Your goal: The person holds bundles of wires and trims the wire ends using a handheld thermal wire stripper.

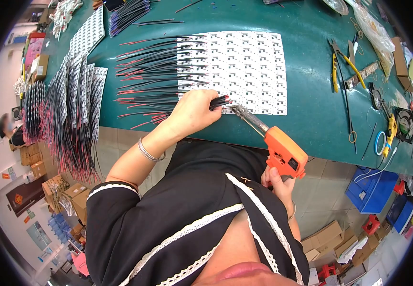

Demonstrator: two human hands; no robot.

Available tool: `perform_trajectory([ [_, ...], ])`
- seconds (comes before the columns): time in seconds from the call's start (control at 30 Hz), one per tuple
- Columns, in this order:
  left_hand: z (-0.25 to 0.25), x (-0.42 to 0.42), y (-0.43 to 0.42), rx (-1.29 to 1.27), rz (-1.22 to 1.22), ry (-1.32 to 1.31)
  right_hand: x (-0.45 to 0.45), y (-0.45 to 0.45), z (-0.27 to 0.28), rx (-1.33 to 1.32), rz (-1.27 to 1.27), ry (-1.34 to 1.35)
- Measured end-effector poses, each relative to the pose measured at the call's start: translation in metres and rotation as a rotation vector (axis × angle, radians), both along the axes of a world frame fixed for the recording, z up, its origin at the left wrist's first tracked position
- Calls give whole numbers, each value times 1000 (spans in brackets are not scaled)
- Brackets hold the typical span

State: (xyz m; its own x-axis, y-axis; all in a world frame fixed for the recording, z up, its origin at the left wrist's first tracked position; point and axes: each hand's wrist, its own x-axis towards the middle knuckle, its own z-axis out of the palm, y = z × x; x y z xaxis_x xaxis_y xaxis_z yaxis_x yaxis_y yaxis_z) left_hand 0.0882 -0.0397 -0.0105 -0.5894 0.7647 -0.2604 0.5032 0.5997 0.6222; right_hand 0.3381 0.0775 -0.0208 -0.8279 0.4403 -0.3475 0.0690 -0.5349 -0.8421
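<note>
My left hand [196, 110] is closed round a bundle of black wires [219, 101] with red ends, at the lower edge of a white circuit board panel [249, 71]. My right hand [278, 181] grips the handle of an orange soldering gun [285, 151]. Its metal tip reaches up and left to the board's lower edge, close beside the wire ends in my left hand. Rows of black and red wires [144, 71] lie across the panel's left part and stick out to the left. Whether the tip touches a wire is too small to tell.
Wired panels [73, 95] hang over the green table's [311, 133] left edge. Pliers [347, 62], cutters and a small fan [404, 125] lie at the right. A blue bin [371, 190] and cardboard boxes stand on the floor. Another person [13, 133] is far left.
</note>
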Motion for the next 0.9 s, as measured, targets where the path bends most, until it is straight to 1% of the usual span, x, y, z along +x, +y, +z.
perform_trajectory([
  [0.17,-1,-2,-1,0,-36,47,2,-1,-2,0,26,-5],
  [0.27,4,-7,1,-32,-77,16,2,-1,-4,-11,35,-3],
  [0.37,3,-13,1,8,-128,-41,2,-2,-4,-22,40,-21],
  [0.47,8,-16,3,5,-169,-41,1,-3,-2,-6,56,-46],
  [0.57,2,-16,1,57,-180,-21,2,-3,-3,-4,59,-38],
  [0.67,11,-15,2,17,-154,-39,-1,-5,0,-3,27,-29],
  [0.77,8,-15,0,10,-162,-21,-2,-4,2,-29,-19,-12],
  [0.9,5,-17,-3,56,-171,-59,-3,-1,-1,-31,-25,6],
])
